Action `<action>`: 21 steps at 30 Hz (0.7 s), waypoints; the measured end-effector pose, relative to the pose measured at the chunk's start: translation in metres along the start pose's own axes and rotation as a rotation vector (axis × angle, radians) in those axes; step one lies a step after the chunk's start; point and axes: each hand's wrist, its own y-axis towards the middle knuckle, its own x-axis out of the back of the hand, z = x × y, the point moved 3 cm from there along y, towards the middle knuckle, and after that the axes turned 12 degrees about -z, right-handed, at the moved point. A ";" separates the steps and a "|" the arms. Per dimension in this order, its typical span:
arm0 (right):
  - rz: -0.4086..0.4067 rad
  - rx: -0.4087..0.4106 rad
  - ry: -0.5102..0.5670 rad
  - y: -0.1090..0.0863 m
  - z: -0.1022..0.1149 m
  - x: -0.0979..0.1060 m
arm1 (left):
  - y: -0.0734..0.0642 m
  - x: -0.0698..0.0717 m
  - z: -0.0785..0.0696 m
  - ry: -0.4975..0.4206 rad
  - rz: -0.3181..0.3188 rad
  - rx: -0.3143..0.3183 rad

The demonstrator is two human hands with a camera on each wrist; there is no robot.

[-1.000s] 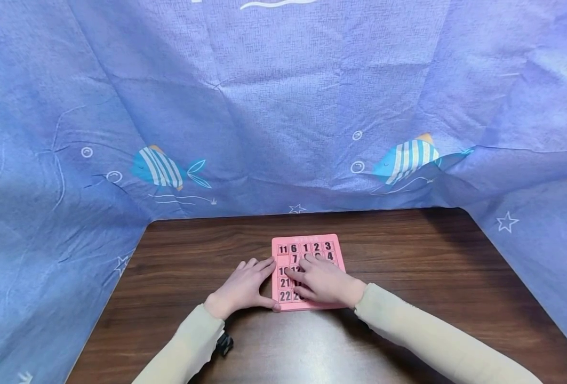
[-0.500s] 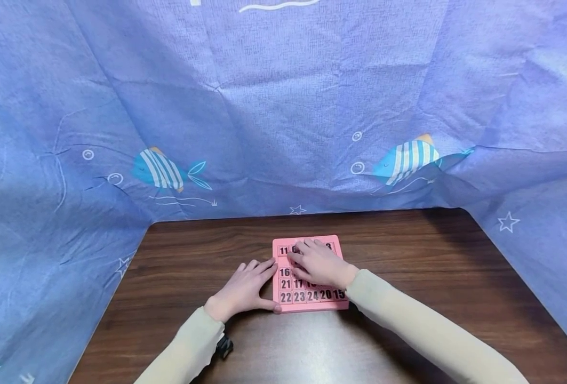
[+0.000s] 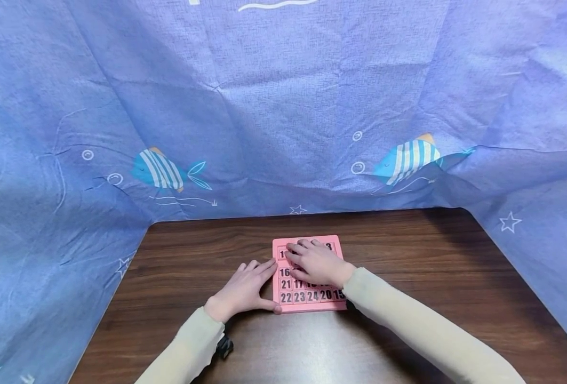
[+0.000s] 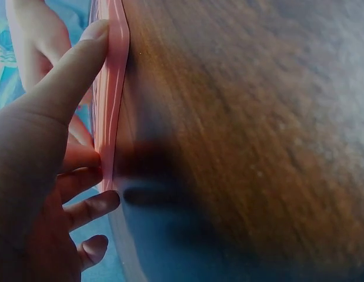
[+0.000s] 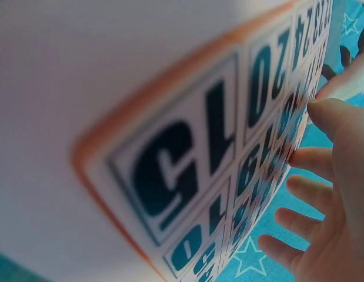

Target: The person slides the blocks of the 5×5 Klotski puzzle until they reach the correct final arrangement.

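Observation:
A pink number slide puzzle (image 3: 312, 306) lies flat on the table, its tiles printed with black numerals. My left hand (image 3: 242, 288) braces its left side, thumb at the near corner and index fingertip on the edge; the other fingers are spread. My right hand (image 3: 319, 262) rests over the upper tiles, a fingertip at the tile 11 (image 3: 281, 254), which it partly covers. Several upper and middle tiles are hidden beneath that hand. In the right wrist view, the tile 15 (image 5: 182, 153) shows large, with the right fingers extended beyond it.
The brown wooden table (image 3: 408, 250) extends around the puzzle on all sides. A blue cloth (image 3: 283, 106) printed with fish and stars hangs behind and beside it. Something small and black (image 3: 224, 346) sits at the left sleeve.
My right hand has moved up and left across the puzzle, uncovering the lower row. The tile 11 has slid slightly towards me. My left hand stays at the edge.

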 end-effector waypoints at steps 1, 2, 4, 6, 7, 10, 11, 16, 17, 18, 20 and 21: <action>-0.003 0.006 0.004 -0.002 0.001 0.001 | 0.000 0.000 0.000 0.002 -0.002 -0.003; -0.007 0.014 0.005 -0.004 0.003 0.001 | 0.000 0.000 0.000 0.005 -0.004 -0.004; -0.015 0.035 0.003 -0.007 0.007 0.003 | 0.001 0.000 0.000 0.001 -0.004 -0.001; -0.020 0.055 -0.010 -0.010 0.011 0.005 | 0.001 0.001 0.000 -0.009 -0.001 0.006; -0.025 0.064 -0.017 -0.011 0.012 0.006 | 0.000 0.001 0.001 -0.013 0.002 0.009; -0.018 0.060 -0.003 -0.014 0.014 0.007 | 0.000 0.001 0.001 -0.022 0.006 0.019; -0.022 0.056 0.003 -0.014 0.013 0.006 | 0.000 0.001 0.001 -0.024 0.007 0.020; -0.066 0.006 0.029 -0.018 0.002 0.002 | 0.001 0.001 0.000 -0.040 0.016 0.030; -0.073 -0.010 0.027 -0.019 0.000 0.002 | 0.001 0.001 0.000 -0.042 0.017 0.032; -0.078 -0.029 0.025 -0.019 -0.002 0.001 | 0.001 0.001 0.000 -0.045 0.017 0.032; -0.085 -0.063 0.025 -0.020 -0.006 0.000 | 0.001 0.001 0.000 -0.052 0.018 0.033; -0.085 -0.076 0.020 -0.021 -0.008 -0.001 | 0.001 0.002 -0.001 -0.056 0.018 0.034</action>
